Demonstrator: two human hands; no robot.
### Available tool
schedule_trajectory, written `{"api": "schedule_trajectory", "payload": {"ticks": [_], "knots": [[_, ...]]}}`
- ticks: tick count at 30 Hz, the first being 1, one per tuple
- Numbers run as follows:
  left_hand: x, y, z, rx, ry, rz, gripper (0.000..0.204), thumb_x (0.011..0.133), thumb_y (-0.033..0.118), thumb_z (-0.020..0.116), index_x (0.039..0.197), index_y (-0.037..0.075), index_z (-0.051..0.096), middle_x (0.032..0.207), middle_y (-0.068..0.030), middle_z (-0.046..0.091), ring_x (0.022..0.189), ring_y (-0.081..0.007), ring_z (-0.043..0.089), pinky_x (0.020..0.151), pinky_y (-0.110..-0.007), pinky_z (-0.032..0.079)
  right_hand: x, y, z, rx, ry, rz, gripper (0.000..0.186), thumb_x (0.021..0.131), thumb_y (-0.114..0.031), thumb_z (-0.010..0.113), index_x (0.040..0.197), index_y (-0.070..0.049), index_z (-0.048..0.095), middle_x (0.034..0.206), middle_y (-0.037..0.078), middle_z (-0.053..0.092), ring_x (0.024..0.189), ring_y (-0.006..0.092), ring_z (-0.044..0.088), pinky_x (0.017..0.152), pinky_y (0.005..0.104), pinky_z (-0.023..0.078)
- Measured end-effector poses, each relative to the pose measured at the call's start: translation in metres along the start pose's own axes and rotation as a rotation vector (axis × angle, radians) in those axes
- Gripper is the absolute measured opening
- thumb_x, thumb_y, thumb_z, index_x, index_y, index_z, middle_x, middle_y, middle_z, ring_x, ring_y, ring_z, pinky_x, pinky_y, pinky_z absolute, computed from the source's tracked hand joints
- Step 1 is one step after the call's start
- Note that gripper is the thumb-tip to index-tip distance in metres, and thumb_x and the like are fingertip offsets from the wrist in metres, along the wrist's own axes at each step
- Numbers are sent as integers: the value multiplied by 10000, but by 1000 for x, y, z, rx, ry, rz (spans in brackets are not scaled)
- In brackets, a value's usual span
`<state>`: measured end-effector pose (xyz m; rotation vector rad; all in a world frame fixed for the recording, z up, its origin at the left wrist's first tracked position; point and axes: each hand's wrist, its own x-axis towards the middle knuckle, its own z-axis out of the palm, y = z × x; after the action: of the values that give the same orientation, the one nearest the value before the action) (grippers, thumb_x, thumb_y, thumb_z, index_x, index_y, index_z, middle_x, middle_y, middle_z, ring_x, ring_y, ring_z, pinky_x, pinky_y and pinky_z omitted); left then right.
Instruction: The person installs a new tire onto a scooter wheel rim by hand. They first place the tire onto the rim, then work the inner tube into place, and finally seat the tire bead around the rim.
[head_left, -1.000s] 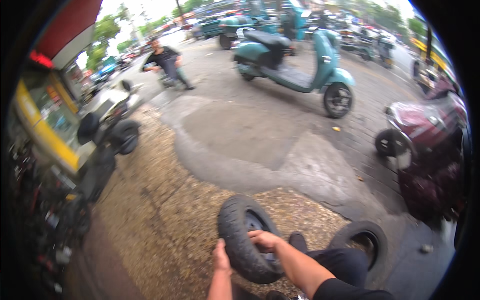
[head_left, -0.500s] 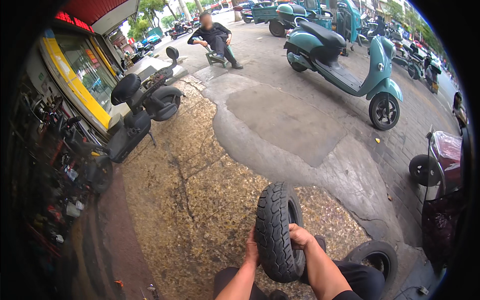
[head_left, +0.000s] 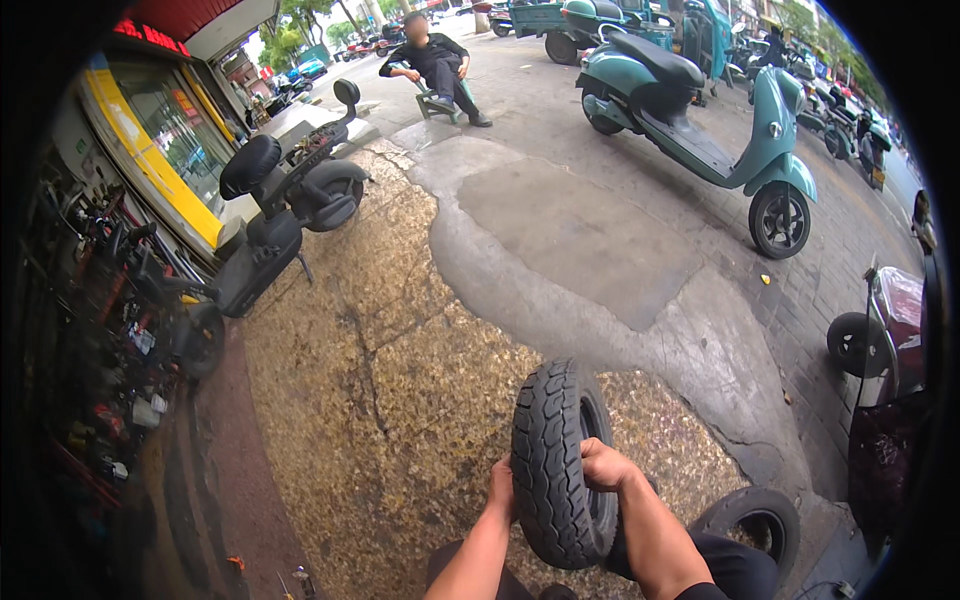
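Note:
A black tyre (head_left: 552,470) with chunky tread stands upright between my hands, its tread facing me and its opening turned to the right. On its left side my left hand (head_left: 502,488) is closed against the sidewall, fingertips hidden behind the tyre. My right hand (head_left: 606,466) grips the rim edge of the opening from the right, its fingers reaching inside. A second black tyre (head_left: 708,522) lies on the ground beside my right knee.
A dark scooter (head_left: 270,240) leans at the left by a shopfront. Tools and parts (head_left: 110,340) crowd the left edge. A teal scooter (head_left: 690,120) is parked at the back right. A person (head_left: 432,65) sits on a low chair. Another vehicle (head_left: 890,370) stands far right.
My right hand has shifted slightly up along the tyre's opening. The tyre stays nearly in place, while the background has moved a little with my head.

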<state>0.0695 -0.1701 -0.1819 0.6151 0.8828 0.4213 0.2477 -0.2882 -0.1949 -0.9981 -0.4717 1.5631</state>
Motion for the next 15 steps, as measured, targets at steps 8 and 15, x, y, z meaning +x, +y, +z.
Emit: {"api": "schedule_trajectory", "payload": {"ticks": [8,15], "knots": [[1,-15,1,222,68,456,323,922,-29,648,1232,32,580,1036,-32,703,926,-155,650,857,-309,541,-9,3,6,169,11,-39,190,922,-11,708,1102,-33,764,986,35,755,842,164,715,746,332,594],[-3,-17,4,25,-306,259,359,1009,74,564,1364,68,613,1256,-56,683,1091,-163,635,957,-345,523,-22,-19,19,191,34,-108,197,893,-23,731,1082,26,753,1018,85,759,923,183,714,840,348,580]]}}
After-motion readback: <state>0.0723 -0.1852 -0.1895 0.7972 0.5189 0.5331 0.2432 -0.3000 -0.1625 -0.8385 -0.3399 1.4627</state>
